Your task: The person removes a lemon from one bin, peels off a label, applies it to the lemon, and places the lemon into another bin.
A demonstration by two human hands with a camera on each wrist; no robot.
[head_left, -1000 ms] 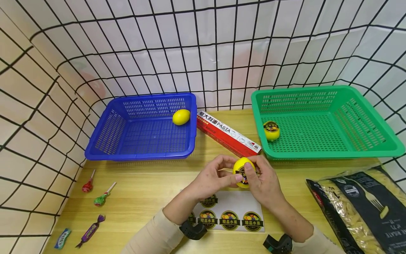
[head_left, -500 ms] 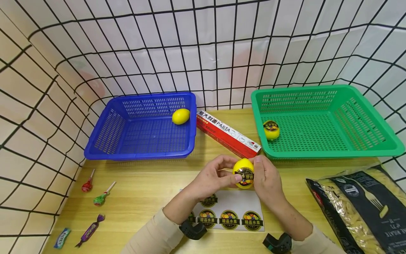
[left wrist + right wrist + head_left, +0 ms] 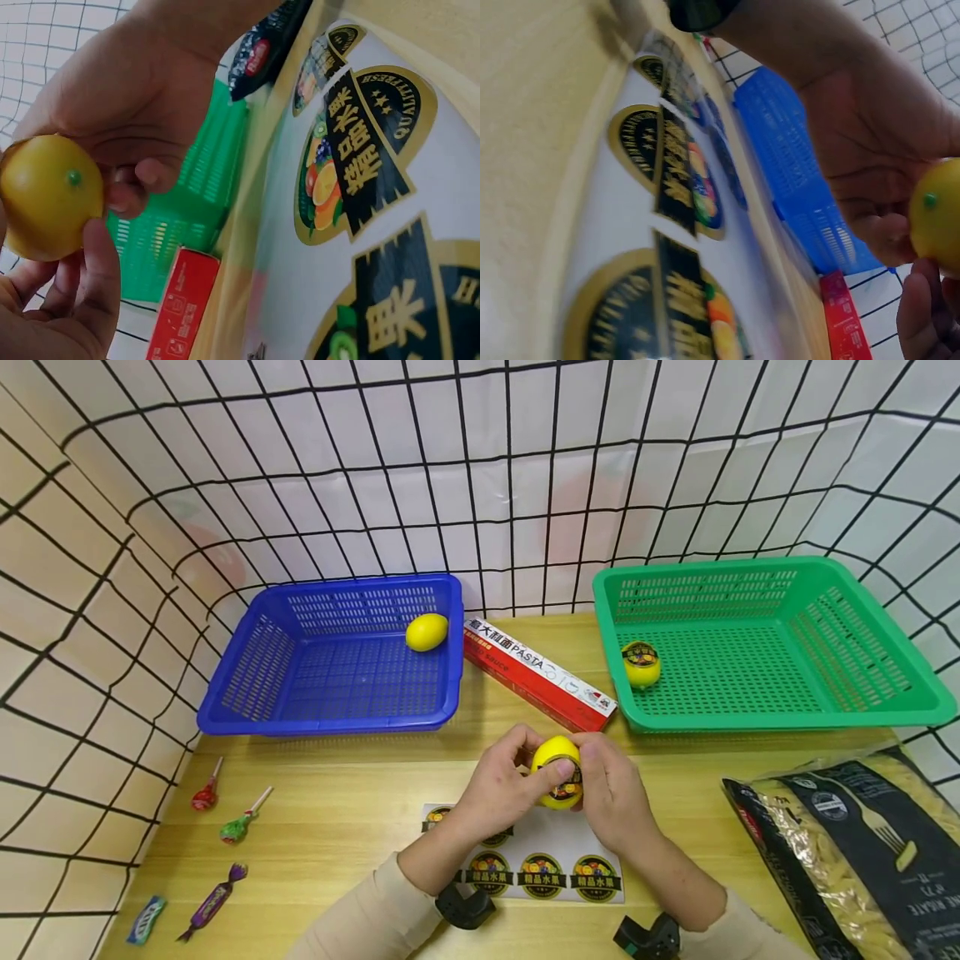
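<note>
Yellow lemon [image 3: 557, 768] gripped by left hand [image 3: 504, 782], right hand [image 3: 611, 789]

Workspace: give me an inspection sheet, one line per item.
Surface: wooden table, sticker sheet lying on it.
Job's things: lemon bearing a sticker, held above the sheet; plain lemon in blue basket; stickered lemon in green basket.
Clutter: pasta box, pasta bag, two lollipops, two wrapped candies.
Grippers: left hand and right hand both grip the held lemon.
Cables: nothing seen.
Surroundings: black wire grid over white walls.
</note>
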